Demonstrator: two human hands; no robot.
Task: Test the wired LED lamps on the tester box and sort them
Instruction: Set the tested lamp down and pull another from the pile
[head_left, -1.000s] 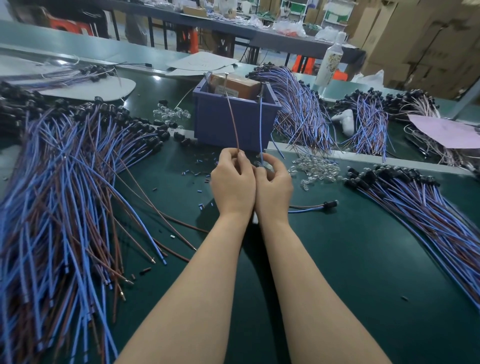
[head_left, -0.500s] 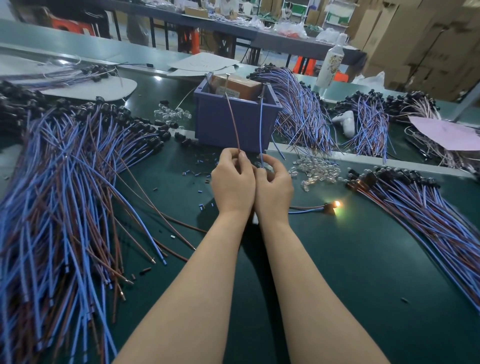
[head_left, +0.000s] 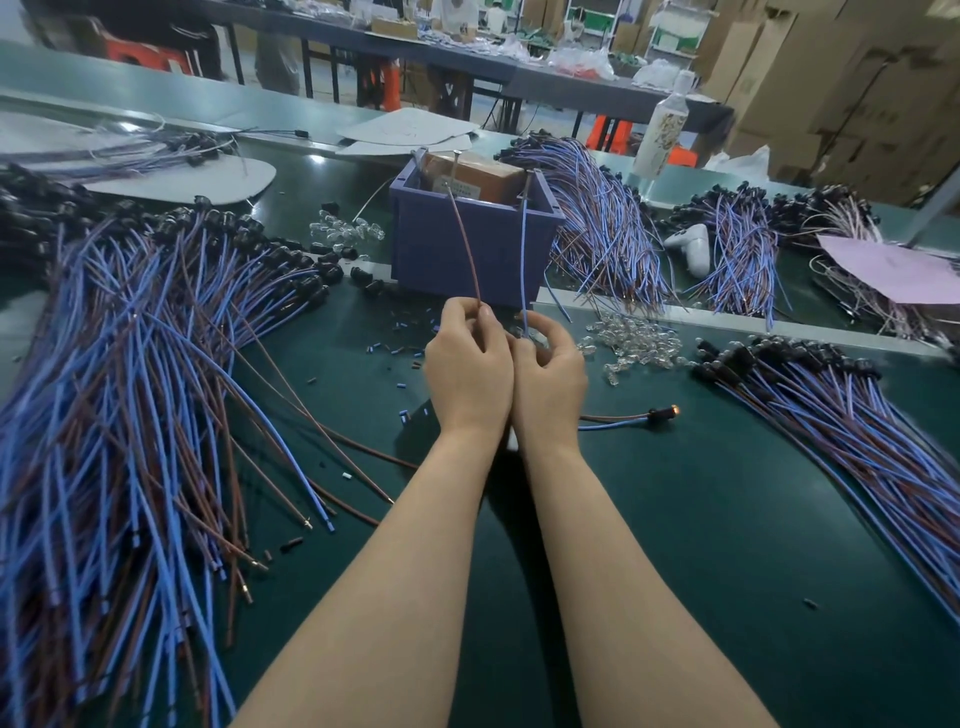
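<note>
Pinching the brown wire (head_left: 463, 244) in your left hand (head_left: 467, 371) and the blue wire (head_left: 523, 249) in your right hand (head_left: 550, 374), you have 1 lamp (head_left: 669, 412) glowing faintly on the mat (head_left: 675, 519), its wires reaching the tester box (head_left: 431, 249). Sorting it remains; the left pile (head_left: 130, 389) likely awaits.

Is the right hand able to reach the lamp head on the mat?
Probably, once it releases the blue wire it pinches: the lamp head lies on bare mat right of the right hand, nothing between.

Green table (head_left: 675, 519) carries wired lamps (head_left: 130, 389), purple box (head_left: 457, 249)
</note>
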